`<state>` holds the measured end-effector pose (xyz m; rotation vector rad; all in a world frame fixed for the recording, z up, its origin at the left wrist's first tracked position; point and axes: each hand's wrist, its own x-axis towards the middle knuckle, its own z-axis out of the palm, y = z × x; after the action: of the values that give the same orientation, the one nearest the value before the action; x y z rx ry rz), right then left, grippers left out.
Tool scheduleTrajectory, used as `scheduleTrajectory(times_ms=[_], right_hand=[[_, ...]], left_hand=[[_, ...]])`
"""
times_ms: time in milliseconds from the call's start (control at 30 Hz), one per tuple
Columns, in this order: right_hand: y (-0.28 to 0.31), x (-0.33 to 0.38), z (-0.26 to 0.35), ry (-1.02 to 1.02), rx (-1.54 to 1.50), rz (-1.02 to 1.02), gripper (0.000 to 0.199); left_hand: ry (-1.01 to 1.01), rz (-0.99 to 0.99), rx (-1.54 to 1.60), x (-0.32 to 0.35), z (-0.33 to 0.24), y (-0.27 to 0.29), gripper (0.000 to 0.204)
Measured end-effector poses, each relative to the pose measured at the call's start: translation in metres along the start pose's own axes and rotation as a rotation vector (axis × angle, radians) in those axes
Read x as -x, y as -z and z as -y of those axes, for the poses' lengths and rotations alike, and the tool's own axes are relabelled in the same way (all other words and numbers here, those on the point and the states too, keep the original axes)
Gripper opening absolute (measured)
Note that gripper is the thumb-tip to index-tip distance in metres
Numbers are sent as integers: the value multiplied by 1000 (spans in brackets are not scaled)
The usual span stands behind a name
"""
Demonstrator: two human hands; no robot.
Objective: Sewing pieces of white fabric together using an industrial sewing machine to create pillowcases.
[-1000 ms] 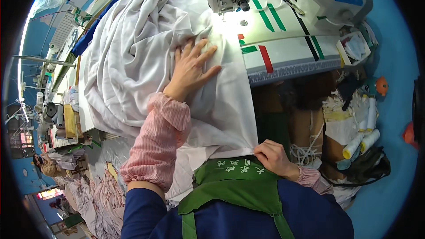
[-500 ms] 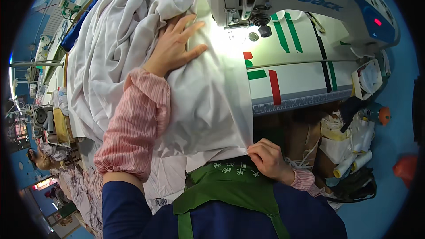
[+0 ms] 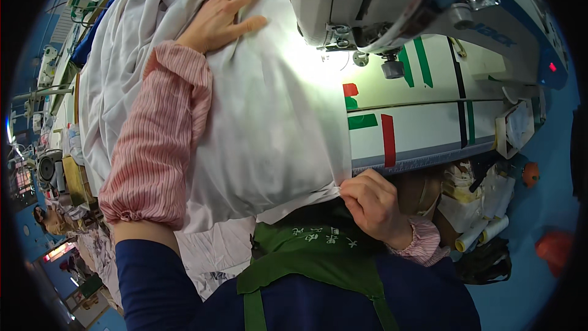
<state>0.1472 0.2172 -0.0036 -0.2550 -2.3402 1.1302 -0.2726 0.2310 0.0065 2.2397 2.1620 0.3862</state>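
Note:
A wide white cloth (image 3: 263,129) covers the left part of the sewing table and hangs over its near edge toward my lap. My left hand (image 3: 223,15) lies on it with the fingers spread, beside bunched folds. At the near right corner of the cloth, my right hand (image 3: 372,202) pinches the edge between thumb and fingers. The sewing machine (image 3: 349,6) stands just beyond, its lamp lighting the cloth around the needle area. Glare there hides whether the cloth lies under the presser foot.
Red and green tape strips (image 3: 388,140) mark the machine bed, and a ruler (image 3: 422,160) runs along its front edge. A small open box (image 3: 513,127) sits at the right end. Below are thread cones (image 3: 481,233) and bags. More fabric (image 3: 92,248) is heaped at the left.
My left hand has slid away and to the left over the cloth. My right hand has risen slightly, still pinching the corner. The cloth between them looks flatter, and the head view has shifted.

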Motion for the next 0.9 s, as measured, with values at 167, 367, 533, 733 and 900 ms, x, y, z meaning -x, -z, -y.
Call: scheduleTrajectory(times_ms=[167,367,533,733,900], right_hand=[[10,-28,0,-8,65,23,24],[16,-63,-14,-74,106,36,18],[21,-89,-25,-123,118,50,15],[16,-109,-40,-193,88,52,9],[11,-111,-48,-282,65,-99,9]], left_hand=[[-16,-32,-26,-16,31,0,55],[17,-8,-34,-36,62,7,49],[49,8,-46,-52,92,8,45],[111,34,-103,-73,120,15,41],[187,31,-415,-78,126,13,40]])
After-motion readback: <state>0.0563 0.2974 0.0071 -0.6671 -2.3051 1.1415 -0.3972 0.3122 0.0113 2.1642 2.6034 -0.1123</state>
